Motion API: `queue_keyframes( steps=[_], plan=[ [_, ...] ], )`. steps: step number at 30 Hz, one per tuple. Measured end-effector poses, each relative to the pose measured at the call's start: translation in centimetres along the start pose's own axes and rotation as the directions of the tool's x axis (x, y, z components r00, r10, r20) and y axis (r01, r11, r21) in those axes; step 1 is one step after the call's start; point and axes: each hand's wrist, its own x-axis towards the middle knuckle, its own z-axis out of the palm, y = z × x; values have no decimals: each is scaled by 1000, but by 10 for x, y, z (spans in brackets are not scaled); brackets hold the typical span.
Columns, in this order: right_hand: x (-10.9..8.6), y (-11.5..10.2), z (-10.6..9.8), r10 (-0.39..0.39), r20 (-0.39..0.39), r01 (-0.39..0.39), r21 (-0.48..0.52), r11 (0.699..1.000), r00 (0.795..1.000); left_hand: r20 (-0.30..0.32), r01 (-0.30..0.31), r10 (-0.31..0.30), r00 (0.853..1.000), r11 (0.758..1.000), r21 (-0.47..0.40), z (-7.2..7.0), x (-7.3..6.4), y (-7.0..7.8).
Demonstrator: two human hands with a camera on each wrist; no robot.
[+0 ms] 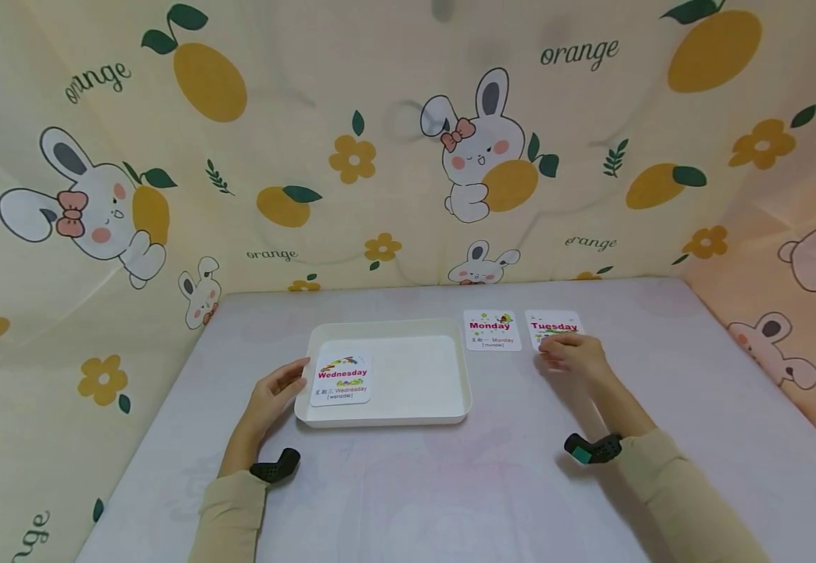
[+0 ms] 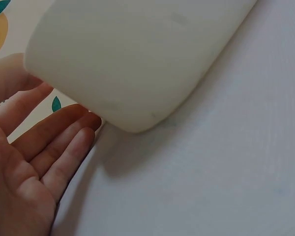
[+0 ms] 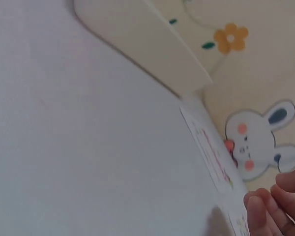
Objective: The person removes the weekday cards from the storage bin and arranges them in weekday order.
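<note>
In the head view my left hand (image 1: 270, 399) rests against the left side of a white rectangular tray (image 1: 461, 410). Loosely extended fingers (image 2: 71, 145) touch the tray's wall (image 2: 123, 73) in the left wrist view. A square Wednesday card (image 1: 341, 379) lies inside the tray, at its left end. Over the lower part of the Tuesday card (image 1: 555, 319) is my right hand (image 1: 576, 356), fingers loosely bent, with no object visible in them. That card lies on the table, partly hidden by the fingers. Left of it is the Monday card (image 1: 492, 331), flat on the table.
A pale cloth covers the table (image 1: 408, 493). Behind and at the sides hangs a curtain (image 1: 393, 78) printed with rabbits and oranges. Black devices are worn on the left wrist (image 1: 277, 467) and the right wrist (image 1: 594, 449).
</note>
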Motion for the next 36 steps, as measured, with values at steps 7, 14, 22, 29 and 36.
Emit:
queue_keyframes(
  steps=[7, 14, 22, 29, 36],
  plan=[
    [-8, -2, 17, -89, 100, 78, 112, 991, 991, -8, -8, 8, 1000, 1000, 12, 0, 1, -1],
    [-16, -11, 40, -64, 153, 54, 69, 996, 986, -8, 0, 0, 1000, 1000, 5, 0, 1, -1],
    [-28, -20, 60, -91, 192, 74, 94, 993, 977, -4, 22, -22, 1000, 1000, 12, 1, 1, -1],
    [-34, -22, 77, -111, 235, 93, 86, 992, 966, 1, 20, -20, 1000, 1000, 7, 1, 1, -1],
    [-43, -29, 92, -158, 292, 119, 148, 982, 943, 7, 27, -28, 1000, 1000, 3, 1, 2, -1]
  ],
)
